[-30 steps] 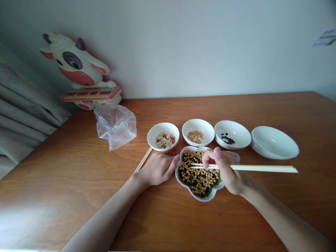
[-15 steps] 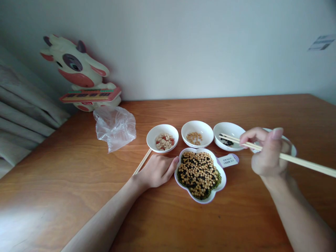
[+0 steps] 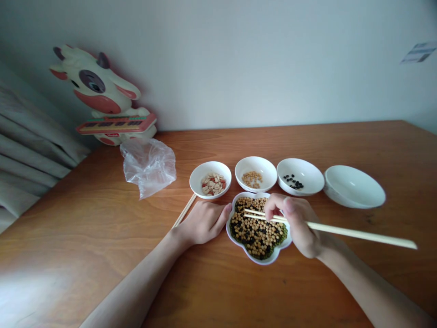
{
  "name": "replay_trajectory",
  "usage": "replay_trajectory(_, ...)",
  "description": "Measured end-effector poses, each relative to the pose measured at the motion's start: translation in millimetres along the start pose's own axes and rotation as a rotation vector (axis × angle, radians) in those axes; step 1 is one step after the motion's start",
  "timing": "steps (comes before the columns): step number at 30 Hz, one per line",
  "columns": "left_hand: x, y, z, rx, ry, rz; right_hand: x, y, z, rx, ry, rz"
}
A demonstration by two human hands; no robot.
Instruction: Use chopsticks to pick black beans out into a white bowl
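My right hand [image 3: 300, 221] is closed round a pair of wooden chopsticks [image 3: 355, 230]. Their tips are over the flower-shaped dish [image 3: 269, 262], slightly apart, with no bean visible between them. Yellow beans [image 3: 261, 234], black beans and some small green beans fill this dish. My left hand [image 3: 208, 222] lies closed on the table at the dish's left side, its thumb at the rim and its other fingers curled, mostly hidden. Behind the dish, one white bowl [image 3: 293, 165] holds several black beans [image 3: 295, 184]; another white bowl [image 3: 266, 166] holds yellow beans [image 3: 251, 179].
A left bowl [image 3: 196, 175] contains pale flat seeds and reddish pieces. The far-right bowl [image 3: 355, 184] shows a bare inside. Another pair of chopsticks [image 3: 185, 210] lies beside my left hand. A crumpled plastic bag [image 3: 150, 166] sits near a cow-shaped toy keyboard [image 3: 116, 125].
My right hand has moved left with the chopsticks, from the black-bean bowl to above the flower-shaped dish. The far-right bowl is now uncovered. My left hand has stayed put.
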State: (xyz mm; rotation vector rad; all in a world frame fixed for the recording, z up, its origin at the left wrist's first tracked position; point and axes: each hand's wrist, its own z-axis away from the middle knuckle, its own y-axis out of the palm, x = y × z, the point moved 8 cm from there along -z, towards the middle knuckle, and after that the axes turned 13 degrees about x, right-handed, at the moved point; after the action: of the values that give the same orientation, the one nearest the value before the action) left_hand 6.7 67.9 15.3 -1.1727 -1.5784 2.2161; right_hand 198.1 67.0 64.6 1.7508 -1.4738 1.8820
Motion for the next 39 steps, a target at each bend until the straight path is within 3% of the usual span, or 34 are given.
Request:
replay_trajectory(4,-0.9,-1.3,-1.2,-0.003,0.005,0.006,2.5,13.9,-3.0,0.062,0.019,0.021)
replay_trajectory(20,0.0,0.1,-0.5,0.003,0.003,0.008,1.1,21.6,-7.2,0.087,-0.005,0.068)
replay_trajectory(27,-2.0,-1.3,-0.5,-0.006,0.01,0.005,3.7,16.0,-4.1,0.0,-0.066,0.035)
replay_trajectory(30,-1.6,-0.7,-0.4,-0.007,0.013,-0.001,3.7,-2.5,1.2,-0.093,-0.106,0.018)
replay_trajectory(34,-0.2,0.0,-0.4,-0.006,0.0,-0.024,-0.6,-59.3,20.9,-0.387,-0.103,0.114)
replay_trajectory(36,-0.1,-0.4,-0.6,-0.007,-0.005,-0.027,-0.2,-90.9,35.9,-0.594,-0.022,0.34)
replay_trajectory(39,-0.8,-1.3,-0.6,-0.013,-0.004,-0.026,-10.6,-110.8,38.6,-0.587,0.185,0.506)
